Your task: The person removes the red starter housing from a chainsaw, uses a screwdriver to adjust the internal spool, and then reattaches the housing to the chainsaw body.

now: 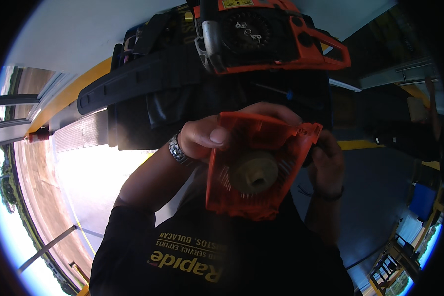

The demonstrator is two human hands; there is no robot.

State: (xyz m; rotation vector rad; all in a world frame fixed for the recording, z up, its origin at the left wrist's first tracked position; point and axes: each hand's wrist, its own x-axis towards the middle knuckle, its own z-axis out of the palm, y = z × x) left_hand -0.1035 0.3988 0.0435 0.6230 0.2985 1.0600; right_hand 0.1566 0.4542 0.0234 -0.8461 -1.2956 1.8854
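Head view first: from where I stand, the person holds an orange cover [264,140] in front of their chest, its hollow inside turned up toward the camera and a pale round hub [253,172] set in it. The left hand [202,139], wearing a metal watch [179,151] at the wrist, grips the cover by its left edge, thumb laid over the rim and fingers passing behind. The right hand [327,160] is at the opposite edge with fingers curled; shadow hides much of it, so I can't tell how firmly it pinches. Just beyond lies an orange chainsaw body [276,56] with a dark round flywheel [247,32] exposed. A long black bar-shaped piece [138,75] stretches to its left, and a screwdriver [289,94] with a blue handle rests nearer the hands.
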